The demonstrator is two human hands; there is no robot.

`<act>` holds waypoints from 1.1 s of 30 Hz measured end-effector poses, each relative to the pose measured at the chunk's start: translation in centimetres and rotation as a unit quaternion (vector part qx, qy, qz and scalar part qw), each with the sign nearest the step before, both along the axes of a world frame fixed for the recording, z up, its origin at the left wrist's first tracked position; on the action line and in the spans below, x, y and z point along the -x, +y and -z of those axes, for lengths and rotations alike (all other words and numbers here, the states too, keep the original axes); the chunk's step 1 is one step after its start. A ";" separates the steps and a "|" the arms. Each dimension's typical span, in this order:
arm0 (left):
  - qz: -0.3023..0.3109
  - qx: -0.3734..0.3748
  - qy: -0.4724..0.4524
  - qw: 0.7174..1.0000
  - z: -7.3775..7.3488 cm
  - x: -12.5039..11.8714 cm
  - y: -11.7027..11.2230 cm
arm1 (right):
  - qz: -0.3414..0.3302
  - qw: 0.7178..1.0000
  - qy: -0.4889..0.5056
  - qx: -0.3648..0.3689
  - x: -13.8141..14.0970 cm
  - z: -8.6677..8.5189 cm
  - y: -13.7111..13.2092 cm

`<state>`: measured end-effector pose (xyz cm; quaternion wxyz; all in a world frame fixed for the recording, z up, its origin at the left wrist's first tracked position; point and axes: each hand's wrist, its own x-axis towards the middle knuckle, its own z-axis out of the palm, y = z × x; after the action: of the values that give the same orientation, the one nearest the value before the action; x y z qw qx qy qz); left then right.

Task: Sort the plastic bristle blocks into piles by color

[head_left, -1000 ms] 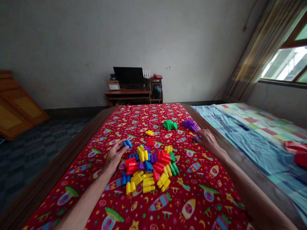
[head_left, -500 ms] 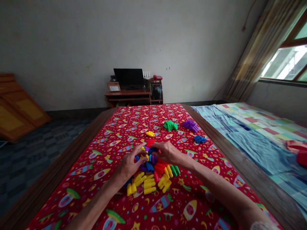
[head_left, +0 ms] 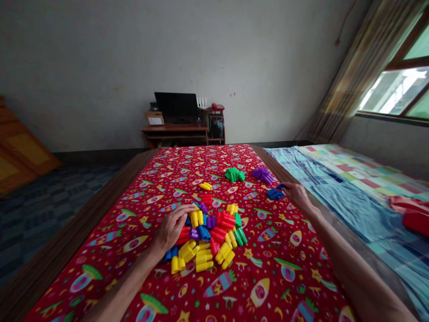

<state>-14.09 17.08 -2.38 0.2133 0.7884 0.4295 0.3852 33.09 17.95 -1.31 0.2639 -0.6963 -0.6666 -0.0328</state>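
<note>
A heap of mixed plastic blocks [head_left: 211, 232], yellow, red, blue, purple and green, lies in the middle of a red rocket-print cloth [head_left: 268, 273]. My left hand [head_left: 172, 226] rests on the heap's left side, fingers laid flat over blue and yellow pieces, gripping nothing that I can see. My right hand [head_left: 296, 194] is stretched out to the right, its fingertips pinched on a blue block at a small blue pile [head_left: 274, 194]. Beyond lie a green pile [head_left: 234, 174], a purple pile [head_left: 262, 173], a lone yellow block [head_left: 205, 186] and a red block [head_left: 207, 199].
The cloth covers a long wooden table [head_left: 83, 223]. A bed with patterned sheets [head_left: 351, 188] runs along the right, with a red item [head_left: 415, 217] on it. A desk with a monitor [head_left: 177, 120] stands at the far wall. Wooden panels [head_left: 16, 152] lean at left.
Half a second ago both hands were together over the heap. My right hand has since swung out right to the blue pile, and my left hand has settled on the heap's left side.
</note>
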 end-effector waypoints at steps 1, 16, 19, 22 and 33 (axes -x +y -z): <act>-0.002 0.004 -0.006 1.000 0.0 0.1 0.0 | -0.013 1.000 0.005 0.004 0.1 0.2 -0.1; -0.036 0.120 -0.143 0.982 1.4 0.9 0.8 | -0.039 0.998 0.001 -0.055 3.7 -2.6 -1.1; -0.047 0.161 -0.210 0.963 1.3 0.8 0.9 | -0.119 0.989 0.019 -0.081 7.8 -4.1 -1.2; -0.061 0.172 -0.228 0.956 1.1 0.7 1.0 | -0.265 0.963 0.028 -0.028 13.8 -5.2 -1.6; -0.047 0.168 -0.205 0.963 1.0 0.8 0.9 | -0.465 0.882 -0.039 0.069 24.7 -1.3 -1.1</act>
<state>-14.87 18.02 -3.42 0.4080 0.6246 0.4717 0.4700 8.42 16.80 -0.04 0.1737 -0.3212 -0.9241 0.1129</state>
